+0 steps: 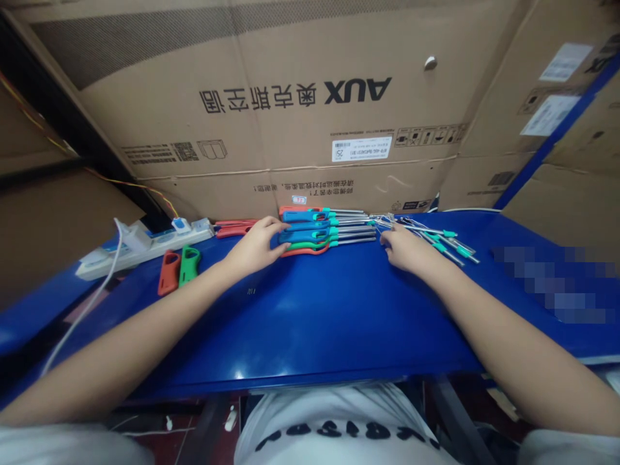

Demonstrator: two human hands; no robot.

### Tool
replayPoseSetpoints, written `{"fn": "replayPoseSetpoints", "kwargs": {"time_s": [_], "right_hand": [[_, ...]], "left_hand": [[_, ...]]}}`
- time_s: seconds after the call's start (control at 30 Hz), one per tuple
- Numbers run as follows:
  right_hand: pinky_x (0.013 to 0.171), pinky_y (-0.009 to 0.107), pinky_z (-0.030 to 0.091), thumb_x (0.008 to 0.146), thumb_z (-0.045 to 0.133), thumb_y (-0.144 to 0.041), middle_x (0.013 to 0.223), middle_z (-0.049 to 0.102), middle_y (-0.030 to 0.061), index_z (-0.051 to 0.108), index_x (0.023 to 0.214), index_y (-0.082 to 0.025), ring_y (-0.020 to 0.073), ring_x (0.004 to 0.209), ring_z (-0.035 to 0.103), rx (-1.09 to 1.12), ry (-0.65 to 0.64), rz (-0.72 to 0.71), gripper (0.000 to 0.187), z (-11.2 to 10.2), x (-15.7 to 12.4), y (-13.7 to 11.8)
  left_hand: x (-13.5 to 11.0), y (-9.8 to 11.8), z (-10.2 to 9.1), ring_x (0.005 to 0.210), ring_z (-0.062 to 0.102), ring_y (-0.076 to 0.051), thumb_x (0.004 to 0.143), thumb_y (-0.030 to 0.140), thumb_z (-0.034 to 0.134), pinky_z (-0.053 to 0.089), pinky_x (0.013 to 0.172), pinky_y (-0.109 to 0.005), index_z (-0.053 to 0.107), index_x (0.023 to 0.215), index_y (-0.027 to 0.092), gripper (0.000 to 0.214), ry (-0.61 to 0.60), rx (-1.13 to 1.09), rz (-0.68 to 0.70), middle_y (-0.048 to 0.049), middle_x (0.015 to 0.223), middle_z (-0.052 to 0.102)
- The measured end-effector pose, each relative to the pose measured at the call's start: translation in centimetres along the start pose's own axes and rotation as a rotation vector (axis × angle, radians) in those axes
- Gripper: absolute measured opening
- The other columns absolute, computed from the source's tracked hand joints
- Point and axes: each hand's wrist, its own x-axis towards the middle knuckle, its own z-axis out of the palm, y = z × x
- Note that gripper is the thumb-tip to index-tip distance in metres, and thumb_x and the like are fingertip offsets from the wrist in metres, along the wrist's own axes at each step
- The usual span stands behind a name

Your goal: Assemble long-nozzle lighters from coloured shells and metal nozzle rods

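A row of long lighters [320, 231] with blue, red and green handles and metal tubes lies on the blue table [310, 316]. My left hand [254, 247] rests against the handle ends, fingers curled on them. My right hand [404, 248] lies at the tube tips, fingers bent over the table, beside a loose pile of metal tubes with teal collars [436, 240]. I cannot make out anything held in the right hand.
A red handle shell [169, 272] and a green one [189, 264] lie at the left, near a white power strip [140, 245] with its cable. More red handles [235, 227] lie behind the left hand. Large cardboard boxes [271, 116] wall the back.
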Motion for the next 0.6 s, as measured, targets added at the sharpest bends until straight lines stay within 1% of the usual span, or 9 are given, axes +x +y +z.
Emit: {"fn": "replayPoseSetpoints", "kwargs": {"time_s": [0.07,0.13,0.17,0.23,0.3,0.37,0.43,0.53,0.6], "right_hand": [[0.074,0.037,0.051,0.09,0.052,-0.019,0.128,0.058,0.0181,0.069,0.113,-0.018,0.0311,0.102,0.066,-0.037,-0.046,0.005,0.029,-0.1,-0.2,-0.3],[0.073,0.037,0.051,0.092,0.05,-0.023,0.127,0.061,0.0171,0.07,0.112,-0.018,0.0318,0.105,0.065,-0.053,-0.004,-0.002,0.028,-0.6,-0.4,-0.6],[0.074,0.036,0.05,0.093,0.049,-0.025,0.124,0.063,0.0162,0.071,0.109,-0.018,0.0315,0.106,0.065,-0.048,0.044,-0.012,0.028,-0.9,-0.5,-0.7],[0.074,0.035,0.049,0.094,0.048,-0.027,0.117,0.067,0.0137,0.071,0.104,-0.018,0.03,0.106,0.066,-0.019,0.152,-0.044,0.027,-1.4,-0.6,-0.8],[0.073,0.034,0.048,0.093,0.049,-0.027,0.112,0.071,0.0108,0.072,0.1,-0.019,0.0283,0.103,0.067,0.015,0.227,-0.079,0.026,-1.6,-0.7,-0.9],[0.07,0.033,0.046,0.093,0.049,-0.028,0.107,0.074,0.0085,0.073,0.097,-0.02,0.0268,0.098,0.068,0.046,0.249,-0.111,0.025,-1.7,-0.8,-1.2],[0.067,0.032,0.044,0.093,0.049,-0.029,0.103,0.076,0.0074,0.073,0.094,-0.02,0.026,0.094,0.069,0.07,0.241,-0.125,0.026,-1.7,-0.9,-1.5],[0.066,0.031,0.043,0.094,0.049,-0.031,0.1,0.077,0.0074,0.074,0.093,-0.02,0.0264,0.094,0.069,0.089,0.222,-0.139,0.028,-1.8,-1.1,-1.9],[0.066,0.032,0.043,0.094,0.048,-0.032,0.101,0.077,0.0076,0.074,0.093,-0.02,0.027,0.096,0.069,0.101,0.215,-0.156,0.029,-1.9,-1.2,-2.0]], "left_hand": [[0.0,-0.2,-1.0,0.107,0.064,-0.026,0.091,0.044,0.054,0.051,0.1,-0.042,0.066,0.122,0.011,0.047,0.028,-0.001,-0.017,-0.0142,0.116,0.064],[0.2,-1.2,-2.4,0.104,0.066,-0.024,0.094,0.045,0.049,0.052,0.097,-0.038,0.069,0.12,0.015,0.044,0.029,0.019,-0.085,-0.0118,0.114,0.067],[0.3,-2.0,-3.2,0.104,0.066,-0.024,0.094,0.043,0.047,0.053,0.096,-0.036,0.07,0.118,0.016,0.043,0.029,0.05,-0.152,-0.0107,0.115,0.068],[0.5,-4.1,-4.4,0.103,0.067,-0.024,0.092,0.038,0.047,0.053,0.094,-0.034,0.072,0.111,0.019,0.037,-0.076,0.163,-0.298,-0.0086,0.112,0.071],[0.6,-6.4,-5.0,0.104,0.067,-0.026,0.091,0.037,0.047,0.053,0.091,-0.034,0.071,0.112,0.021,0.036,-0.268,0.319,-0.39,-0.0082,0.113,0.072],[0.4,-8.3,-4.8,0.105,0.067,-0.028,0.086,0.037,0.052,0.052,0.091,-0.035,0.071,0.109,0.02,0.034,-0.314,0.367,-0.408,-0.0097,0.11,0.072],[0.2,-9.6,-4.1,0.108,0.066,-0.03,0.079,0.035,0.059,0.05,0.095,-0.036,0.07,0.11,0.019,0.037,-0.328,0.397,-0.409,-0.0113,0.114,0.071],[0.0,-10.4,-3.1,0.108,0.065,-0.032,0.075,0.031,0.059,0.049,0.094,-0.037,0.068,0.106,0.016,0.035,-0.328,0.406,-0.407,-0.0155,0.113,0.071],[0.1,-10.4,-3.0,0.102,0.067,-0.03,0.076,0.03,0.059,0.05,0.09,-0.035,0.068,0.099,0.016,0.029,-0.325,0.379,-0.399,-0.0153,0.107,0.072]]}}
